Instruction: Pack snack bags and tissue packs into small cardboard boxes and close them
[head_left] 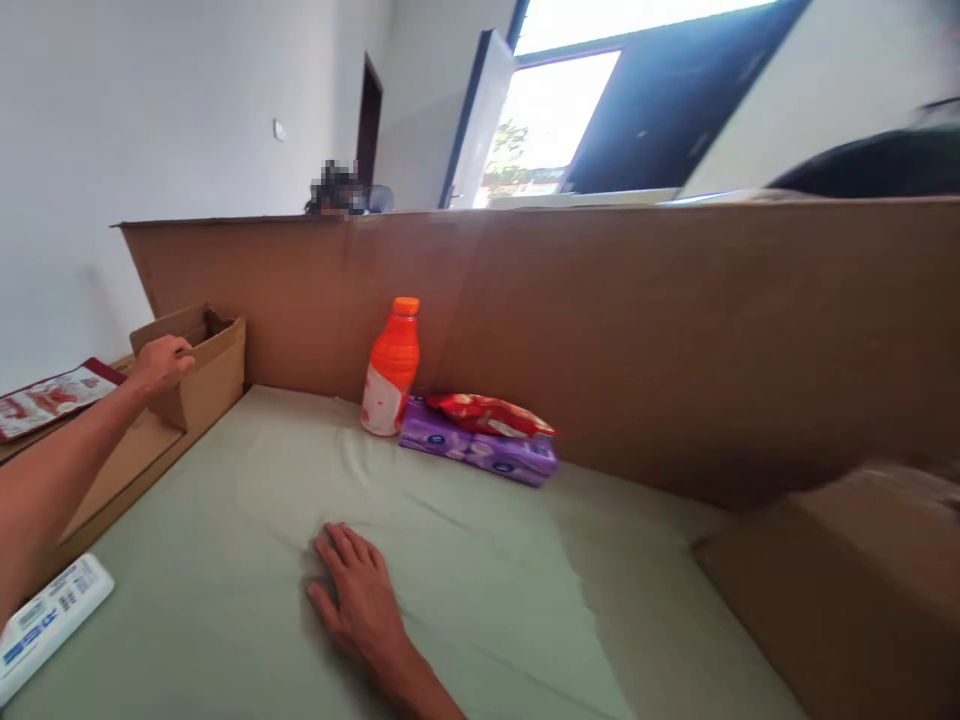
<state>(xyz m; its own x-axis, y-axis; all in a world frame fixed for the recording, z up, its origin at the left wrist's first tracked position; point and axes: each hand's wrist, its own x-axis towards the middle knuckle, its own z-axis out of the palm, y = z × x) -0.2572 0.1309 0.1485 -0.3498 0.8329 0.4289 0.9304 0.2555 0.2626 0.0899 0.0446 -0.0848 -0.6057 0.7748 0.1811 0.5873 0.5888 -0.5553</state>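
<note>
My left hand (161,366) is at the top of a small cardboard box (219,375) on the left. Its fingers are curled in near the box's rim, and what they hold, if anything, is hidden. My right hand (362,600) rests palm down on the pale green cloth (480,580), fingers stretched out and nothing in it. Beyond it stands an upright orange bottle (392,365) with an orange cap and a whitish lower part. Beside the bottle lies a purple soft pack (480,452), with a red packet (491,412) on top.
A tall cardboard panel (637,340) runs along the back. At the right sits another cardboard box (840,600), partly blurred. Lower left lies a white labelled object (56,620). A red and white printed packet (56,397) is at the far left. A person's head shows behind the panel.
</note>
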